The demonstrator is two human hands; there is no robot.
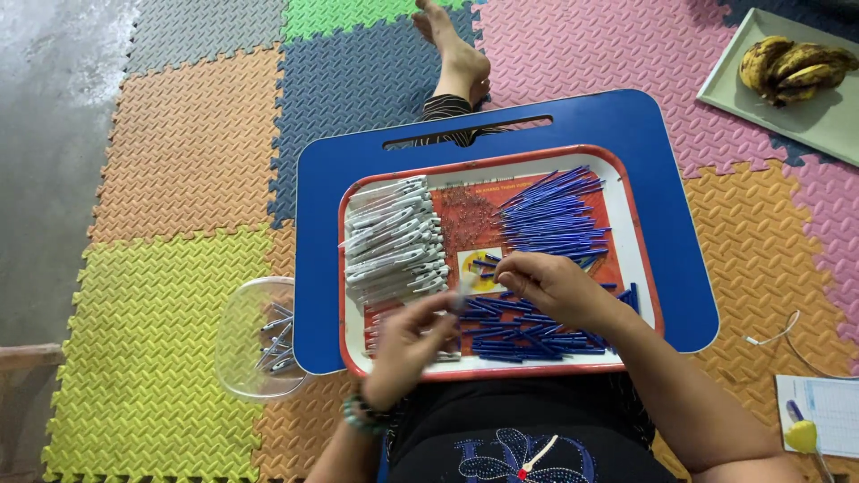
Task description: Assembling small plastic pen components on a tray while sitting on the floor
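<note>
At the 6 o'clock edge of the red tray, the left hand pinches a white pen barrel, light, rigid and slick, best gripped mid-shaft, while the right hand closes on thin blue refills.

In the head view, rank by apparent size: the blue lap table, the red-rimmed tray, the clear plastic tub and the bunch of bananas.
1. Blue lap table
2. Red-rimmed tray, sitting on it
3. Clear plastic tub, left of the table
4. Bunch of bananas, though farther from the camera, so its true size against the tub is unsure.
</note>
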